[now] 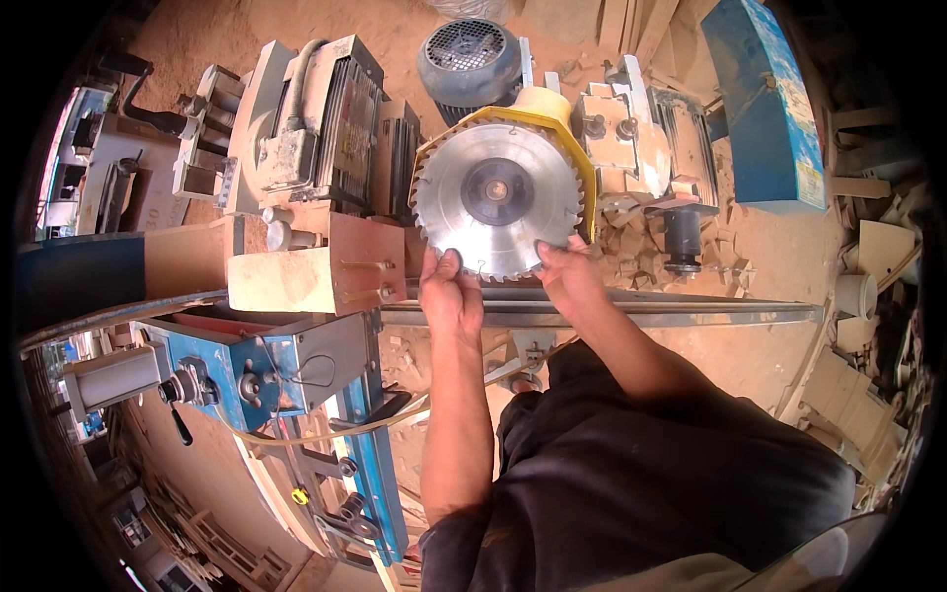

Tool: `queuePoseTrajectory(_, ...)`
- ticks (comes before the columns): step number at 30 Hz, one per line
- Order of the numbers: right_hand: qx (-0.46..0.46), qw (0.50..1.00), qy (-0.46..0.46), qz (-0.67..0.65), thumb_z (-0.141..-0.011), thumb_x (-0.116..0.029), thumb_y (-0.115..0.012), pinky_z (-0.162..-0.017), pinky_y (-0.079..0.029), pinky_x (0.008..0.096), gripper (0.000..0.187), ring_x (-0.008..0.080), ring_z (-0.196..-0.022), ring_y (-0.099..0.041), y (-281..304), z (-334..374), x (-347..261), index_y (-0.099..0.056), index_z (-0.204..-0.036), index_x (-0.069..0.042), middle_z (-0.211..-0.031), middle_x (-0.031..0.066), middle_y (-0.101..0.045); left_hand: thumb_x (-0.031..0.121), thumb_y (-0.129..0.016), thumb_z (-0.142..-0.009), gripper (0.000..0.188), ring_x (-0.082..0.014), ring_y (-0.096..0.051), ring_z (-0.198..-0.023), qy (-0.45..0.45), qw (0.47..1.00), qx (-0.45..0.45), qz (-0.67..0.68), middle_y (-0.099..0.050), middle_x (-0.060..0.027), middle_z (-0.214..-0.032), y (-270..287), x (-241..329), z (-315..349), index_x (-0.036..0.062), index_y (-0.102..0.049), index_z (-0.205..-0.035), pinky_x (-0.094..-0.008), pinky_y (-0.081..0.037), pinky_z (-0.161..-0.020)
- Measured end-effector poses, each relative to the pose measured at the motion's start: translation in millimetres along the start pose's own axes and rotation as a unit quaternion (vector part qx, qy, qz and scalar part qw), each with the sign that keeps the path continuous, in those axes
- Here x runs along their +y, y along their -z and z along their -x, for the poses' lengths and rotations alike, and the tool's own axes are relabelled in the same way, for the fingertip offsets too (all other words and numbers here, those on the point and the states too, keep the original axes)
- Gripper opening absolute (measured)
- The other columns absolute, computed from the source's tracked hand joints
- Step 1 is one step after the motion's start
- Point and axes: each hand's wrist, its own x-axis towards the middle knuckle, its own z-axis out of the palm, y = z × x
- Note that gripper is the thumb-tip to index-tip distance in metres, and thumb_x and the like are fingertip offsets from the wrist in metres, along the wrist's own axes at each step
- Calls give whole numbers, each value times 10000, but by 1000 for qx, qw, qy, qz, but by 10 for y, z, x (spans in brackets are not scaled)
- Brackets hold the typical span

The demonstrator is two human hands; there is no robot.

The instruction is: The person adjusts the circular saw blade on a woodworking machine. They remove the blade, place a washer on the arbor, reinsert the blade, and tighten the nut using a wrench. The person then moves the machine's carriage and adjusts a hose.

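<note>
A round toothed saw blade (459,242) faces me at the upper middle, with a dark flange (499,192) at its centre. Around its top and right side runs a yellow guard (564,123). My left hand (452,292) grips the blade's lower left rim, thumb on the face and fingers behind. At the lower right rim, my right hand (572,278) pinches the edge the same way. The fingers behind the blade are partly hidden.
A dark motor (468,61) stands behind the guard. Left is a dusty finned motor (340,128) above a blue machine (261,365) with hand knobs. A metal rail (681,308) crosses below my hands. A blue panel (764,109) and wood offcuts (858,395) lie right.
</note>
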Motion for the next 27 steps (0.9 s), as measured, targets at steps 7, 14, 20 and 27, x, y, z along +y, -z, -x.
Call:
queuePoseTrajectory(7, 43, 992, -63, 102, -960, 14, -554, -933, -547, 454, 310, 326, -1079, -669, 230, 552, 26, -540, -1269, -3, -1187, 195, -653, 75, -661, -961, 769, -358, -675, -1085, -32, 980, 79, -179, -596, -250, -1290, 600, 127, 934, -65, -184, -1548, -416, -589, -930)
queuePoseTrajectory(14, 49, 974, -89, 205, -933, 59, -543, -872, -583, 427, 372, 331, -1013, -695, 637, 951, 66, -512, -1301, 11, -1162, 240, -660, 118, -668, -982, 667, -292, -717, -963, -4, 958, 124, -257, -692, -239, -1168, 1799, 202, 2139, -118, -299, -1485, -381, -593, -866)
queuePoseTrajectory(20, 77, 993, -36, 80, -976, -65, -504, -1004, -528, 507, 411, 373, -1158, -633, -242, 506, 80, -393, -1357, 42, -1293, 293, -572, 76, -625, -1001, 557, -249, -721, -944, -22, 947, 101, -303, -714, -203, -1134, 2264, 391, 2642, -124, -359, -1448, -347, -587, -854)
queuePoseTrajectory(27, 134, 967, -24, 216, -939, -80, -532, -919, -548, 449, 298, 368, -1113, -655, 150, 875, 614, -516, -1212, 36, -1175, 236, -644, 65, -622, -1005, 496, -239, -695, -1024, -178, 912, 140, -342, -695, -187, -1166, 3245, 872, 3340, -107, -412, -1420, -352, -569, -914)
